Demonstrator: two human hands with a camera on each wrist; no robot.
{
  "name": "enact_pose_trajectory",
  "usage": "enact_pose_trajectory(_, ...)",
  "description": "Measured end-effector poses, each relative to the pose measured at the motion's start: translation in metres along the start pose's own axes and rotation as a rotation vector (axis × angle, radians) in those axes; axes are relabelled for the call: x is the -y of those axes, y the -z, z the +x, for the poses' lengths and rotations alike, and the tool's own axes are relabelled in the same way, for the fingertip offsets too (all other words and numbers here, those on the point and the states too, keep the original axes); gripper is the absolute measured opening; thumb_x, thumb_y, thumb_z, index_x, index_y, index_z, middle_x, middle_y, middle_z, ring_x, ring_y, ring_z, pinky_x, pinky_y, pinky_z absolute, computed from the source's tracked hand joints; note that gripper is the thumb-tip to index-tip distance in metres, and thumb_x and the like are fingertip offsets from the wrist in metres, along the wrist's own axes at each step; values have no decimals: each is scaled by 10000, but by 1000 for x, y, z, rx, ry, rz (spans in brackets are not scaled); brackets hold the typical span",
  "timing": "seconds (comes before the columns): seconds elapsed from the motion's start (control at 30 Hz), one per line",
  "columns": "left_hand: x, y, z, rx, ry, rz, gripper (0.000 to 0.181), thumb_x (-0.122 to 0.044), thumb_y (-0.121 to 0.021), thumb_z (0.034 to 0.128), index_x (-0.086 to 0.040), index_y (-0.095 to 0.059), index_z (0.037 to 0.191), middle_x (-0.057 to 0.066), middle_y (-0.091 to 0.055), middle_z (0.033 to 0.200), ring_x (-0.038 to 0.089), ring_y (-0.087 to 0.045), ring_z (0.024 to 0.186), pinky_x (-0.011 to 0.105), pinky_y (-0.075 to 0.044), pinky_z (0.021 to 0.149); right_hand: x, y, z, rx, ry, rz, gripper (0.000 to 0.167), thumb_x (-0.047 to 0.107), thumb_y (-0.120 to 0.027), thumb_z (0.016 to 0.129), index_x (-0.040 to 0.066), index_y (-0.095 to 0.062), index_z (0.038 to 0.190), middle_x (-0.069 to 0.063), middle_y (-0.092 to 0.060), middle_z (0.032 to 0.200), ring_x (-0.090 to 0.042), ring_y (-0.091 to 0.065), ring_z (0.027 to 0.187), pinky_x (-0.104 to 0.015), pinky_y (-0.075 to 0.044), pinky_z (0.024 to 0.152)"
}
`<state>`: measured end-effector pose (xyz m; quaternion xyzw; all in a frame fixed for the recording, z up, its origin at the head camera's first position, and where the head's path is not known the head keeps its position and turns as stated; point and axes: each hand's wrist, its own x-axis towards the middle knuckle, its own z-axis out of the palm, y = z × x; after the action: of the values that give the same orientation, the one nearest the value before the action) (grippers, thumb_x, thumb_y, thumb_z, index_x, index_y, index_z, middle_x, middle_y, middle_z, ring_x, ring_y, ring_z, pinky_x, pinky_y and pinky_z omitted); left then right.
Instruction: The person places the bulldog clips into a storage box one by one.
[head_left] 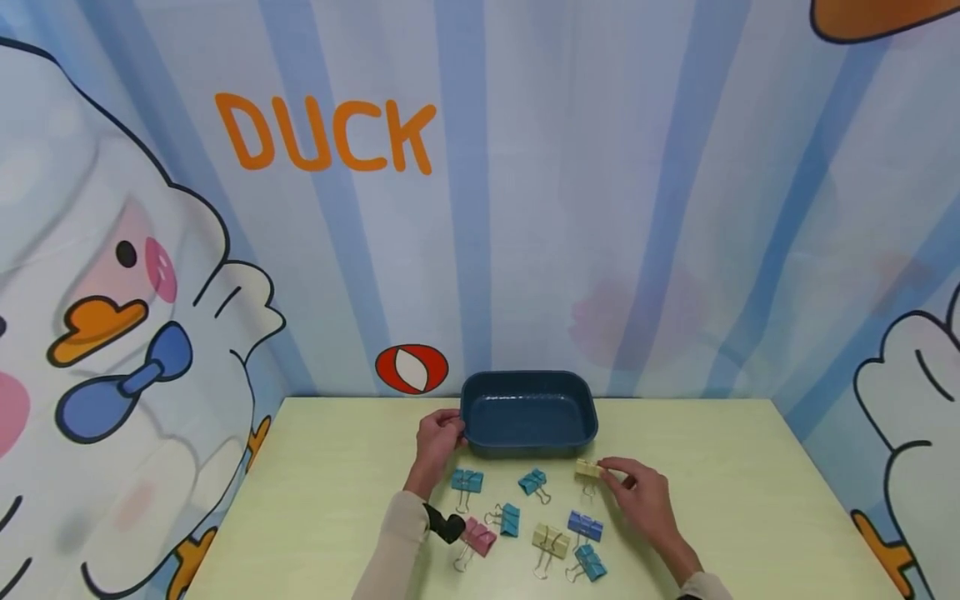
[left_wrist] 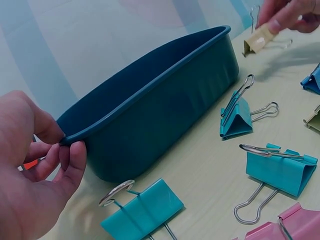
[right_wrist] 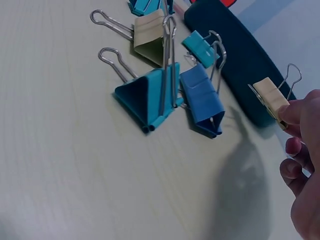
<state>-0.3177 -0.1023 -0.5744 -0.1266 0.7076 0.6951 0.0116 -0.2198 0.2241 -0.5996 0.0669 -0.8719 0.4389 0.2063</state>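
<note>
A dark blue tray (head_left: 528,450) stands at the back of the table, its left rim pinched between the thumb and fingers of my left hand (head_left: 437,446). My right hand (head_left: 643,500) pinches a yellow binder clip (head_left: 587,471) by its end, lifted off the table just in front of the tray's right corner. In the right wrist view the yellow binder clip (right_wrist: 272,97) shows its wire handles spread, with thumb and finger on one end. A teal binder clip (left_wrist: 142,210) lies near the left hand, in front of the tray.
Several binder clips lie before the tray: teal ones (head_left: 534,481), a pink one (head_left: 478,536), a blue one (head_left: 585,526) and another yellow one (head_left: 551,541). A printed duck curtain (head_left: 555,208) hangs behind the pale table (head_left: 322,500).
</note>
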Motion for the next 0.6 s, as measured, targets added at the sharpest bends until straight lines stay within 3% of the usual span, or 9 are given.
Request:
enact_pose_trajectory(0.2, 0, 2, -1, 15, -16, 4, 312, -33, -585, 981, 91, -635, 1263, 171, -658, 1071, 208, -622, 748, 336, -604, 741, 13, 11, 10, -23, 130, 14, 179, 1, -794, 875, 56, -802, 1045, -84, -769, 1016, -35, -569, 587, -206, -474, 510)
enact_pose_trajectory(0.4, -1, 3, -1, 19, -36, -1, 304, -25, -578, 983, 99, -630, 1256, 208, -654, 1094, 202, -616, 740, 338, -604, 739, 33, 18, 31, -26, 184, 22, 188, 23, -777, 904, 86, -800, 1079, -80, -758, 1055, -64, -558, 622, -236, -482, 513)
enact_pose_trajectory(0.6, -2, 3, -2, 22, -28, 1, 292, -19, -580, 982, 98, -630, 1244, 146, -643, 1001, 170, -604, 716, 290, -590, 695, 53, 17, 52, -42, 215, 39, 179, 31, -761, 921, 79, -803, 1089, -110, -752, 1071, -84, -535, 631, -233, -441, 499)
